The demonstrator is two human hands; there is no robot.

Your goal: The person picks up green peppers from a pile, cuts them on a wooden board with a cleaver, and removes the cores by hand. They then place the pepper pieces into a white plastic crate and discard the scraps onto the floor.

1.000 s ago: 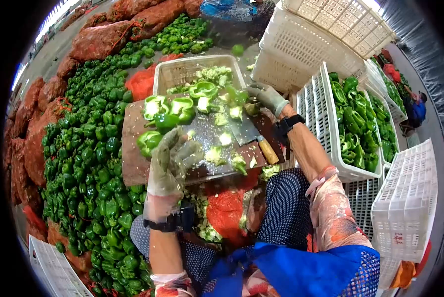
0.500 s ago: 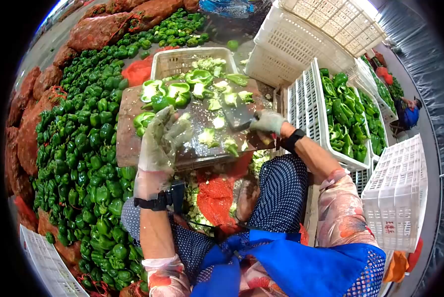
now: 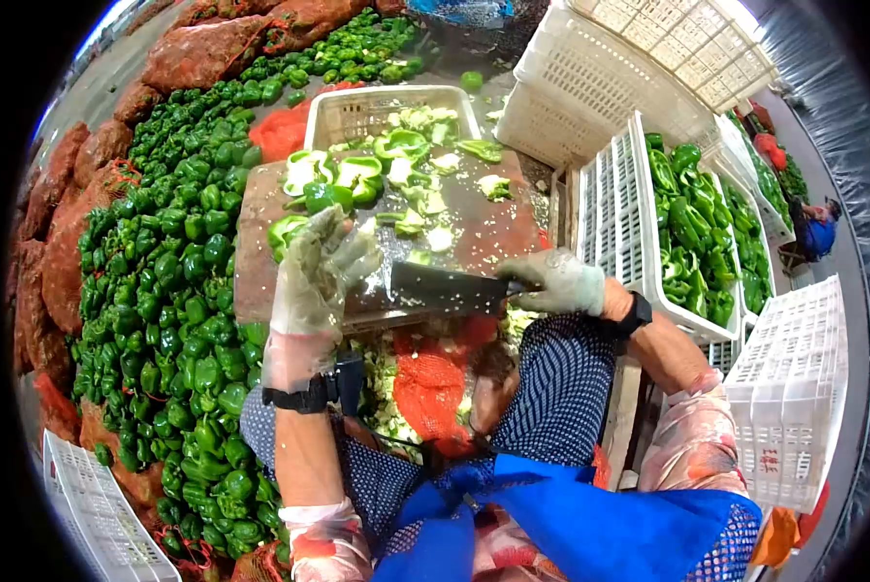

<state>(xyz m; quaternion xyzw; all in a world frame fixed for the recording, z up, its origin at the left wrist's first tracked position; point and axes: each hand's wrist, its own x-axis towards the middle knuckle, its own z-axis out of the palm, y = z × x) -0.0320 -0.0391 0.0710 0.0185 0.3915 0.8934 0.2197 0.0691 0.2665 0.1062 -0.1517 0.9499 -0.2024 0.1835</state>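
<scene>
My right hand, in a pale glove, grips the handle of a broad dark cleaver. Its blade points left across the near edge of the wooden cutting board. At the board's left side my left hand, gloved and wet, is held palm up with fingers apart and nothing in it. Just beyond it lie cut green pepper halves and a pepper piece. Pale pepper cores and scattered seeds cover the board's middle.
A white crate with cores stands behind the board. Whole green peppers are heaped at left beside red mesh sacks. At right, a crate holds cut peppers. A person in blue sits far right.
My right hand has drawn the cleaver toward me, from among the cores to the board's near edge. Some cores have shifted or left the near part. My left hand stays nearly still.
</scene>
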